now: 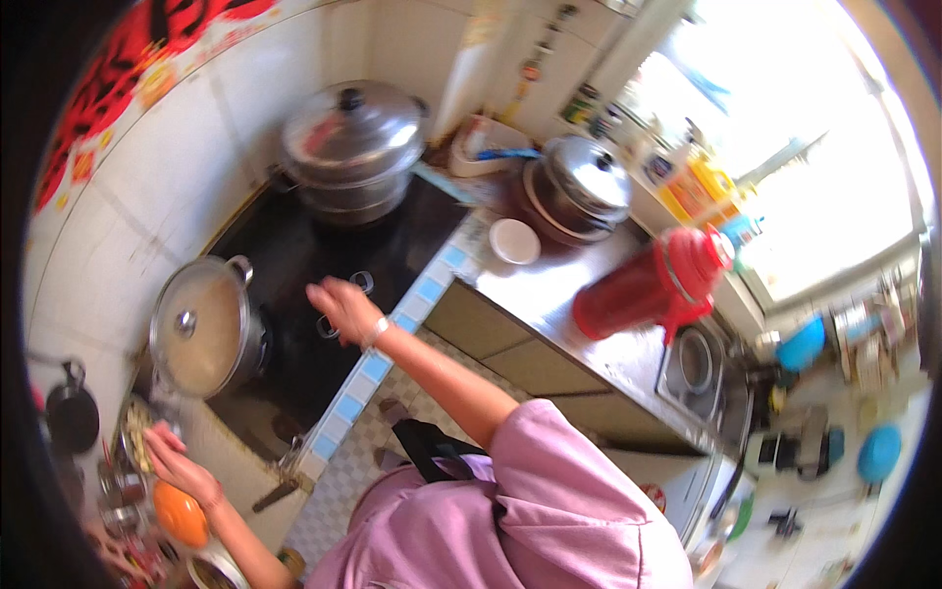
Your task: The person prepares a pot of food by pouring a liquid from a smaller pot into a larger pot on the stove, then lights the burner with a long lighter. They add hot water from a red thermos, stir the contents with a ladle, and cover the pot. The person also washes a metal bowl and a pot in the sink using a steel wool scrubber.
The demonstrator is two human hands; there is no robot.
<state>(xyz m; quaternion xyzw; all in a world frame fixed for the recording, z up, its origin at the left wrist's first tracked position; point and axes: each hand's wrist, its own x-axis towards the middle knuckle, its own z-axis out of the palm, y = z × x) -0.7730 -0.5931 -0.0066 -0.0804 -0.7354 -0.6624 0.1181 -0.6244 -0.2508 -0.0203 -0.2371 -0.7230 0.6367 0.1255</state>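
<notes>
My right hand (pixel 344 309), with a band at its wrist, is over the front edge of the black gas cooktop (pixel 294 235), near its control knobs; its fingers look blurred and nothing is seen in it. Lower left, my left hand (pixel 176 462) reaches to a dish of pale pieces of food (pixel 138 438); whether it grips the dish cannot be told. A pan with a glass lid (pixel 199 327) sits on the left burner, its lid fogged. On the far burner stands a lidded metal steamer pot (pixel 353 154).
A red thermos flask (pixel 651 283), a white bowl (pixel 514 241) and a lidded metal pot (pixel 581 184) stand on the steel counter to the right, before the sink (pixel 692 361). An orange bowl (pixel 180 513) and a knife (pixel 275 495) lie at lower left.
</notes>
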